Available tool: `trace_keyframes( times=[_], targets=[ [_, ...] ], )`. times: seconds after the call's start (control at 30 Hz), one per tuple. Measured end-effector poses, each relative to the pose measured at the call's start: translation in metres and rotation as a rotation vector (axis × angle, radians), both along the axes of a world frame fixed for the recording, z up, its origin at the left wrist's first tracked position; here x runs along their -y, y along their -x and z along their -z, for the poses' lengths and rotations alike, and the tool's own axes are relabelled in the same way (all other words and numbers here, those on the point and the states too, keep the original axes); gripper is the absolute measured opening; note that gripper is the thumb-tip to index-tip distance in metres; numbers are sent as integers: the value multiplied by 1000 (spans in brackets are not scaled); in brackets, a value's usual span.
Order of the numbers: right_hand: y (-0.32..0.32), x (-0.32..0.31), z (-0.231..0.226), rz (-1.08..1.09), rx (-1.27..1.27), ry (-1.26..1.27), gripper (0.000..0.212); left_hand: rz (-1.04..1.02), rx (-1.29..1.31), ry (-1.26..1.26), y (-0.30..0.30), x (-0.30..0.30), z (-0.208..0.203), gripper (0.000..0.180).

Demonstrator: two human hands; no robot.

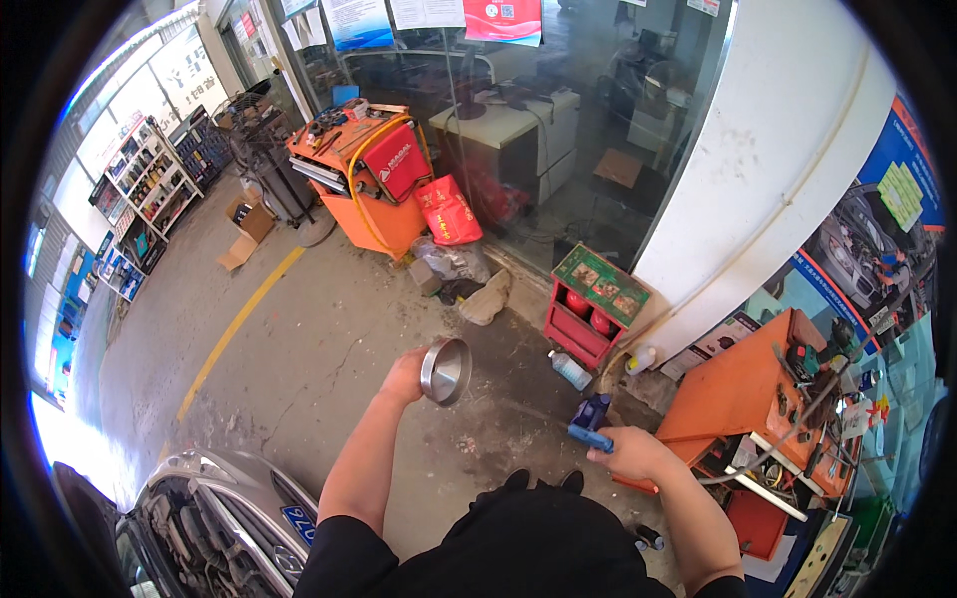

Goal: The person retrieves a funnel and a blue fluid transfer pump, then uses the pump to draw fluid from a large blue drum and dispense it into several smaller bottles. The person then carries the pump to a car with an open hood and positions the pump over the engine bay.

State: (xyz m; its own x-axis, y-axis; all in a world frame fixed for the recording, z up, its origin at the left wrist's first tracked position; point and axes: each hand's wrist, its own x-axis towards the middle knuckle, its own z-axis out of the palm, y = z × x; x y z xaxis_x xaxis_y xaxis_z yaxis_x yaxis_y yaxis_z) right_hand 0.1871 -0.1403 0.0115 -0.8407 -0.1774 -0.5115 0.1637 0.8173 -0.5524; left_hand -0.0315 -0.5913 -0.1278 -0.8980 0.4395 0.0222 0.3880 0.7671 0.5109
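My left hand (403,377) is closed around the side of a round, shiny metal bowl (446,373), held out over the floor with its opening tilted toward the right. Its inside looks bare. My right hand (636,454) grips a blue handled thing (592,423) with a dark blue upper part; its exact kind I cannot make out. Both hands are well apart, in front of my dark-clothed body. Beyond the right hand, a clear bottle with a pale label (569,370) stands on the floor.
A green-topped red box (596,296) holding red cylinders stands by the white pillar. An orange tool cabinet (733,384) with open drawers is on the right. At the far left stands an orange cart (374,214). A car with its engine bay exposed (214,518) is at lower left.
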Motion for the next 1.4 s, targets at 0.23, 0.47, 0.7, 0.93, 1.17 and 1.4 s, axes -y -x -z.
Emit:
trace_keyframes(
  times=[0.23, 0.47, 0.7, 0.93, 1.17, 1.4],
  targets=[
    [1, -3, -2, 77, -30, 16, 38, 2, 16, 35, -1, -6, -20, 40],
    [-2, -6, 4, 55, -44, -35, 37, -54, 58, 122, -8, -13, -35, 37],
    [1, -8, -7, -81, 41, 66, 32, 143, -150, 80, -5, -4, -28, 39],
    [11, -3, -18, -45, 43, 104, 34, -110, 27, 46, -1, 17, 18, 50],
    [14, 11, -8, 9, -39, -1, 32, -73, 26, 8, -10, 10, 23, 44],
    [12, 16, 1, -10, -101, -42, 34, -166, 31, 205, -25, -20, -20, 31]
  ],
)
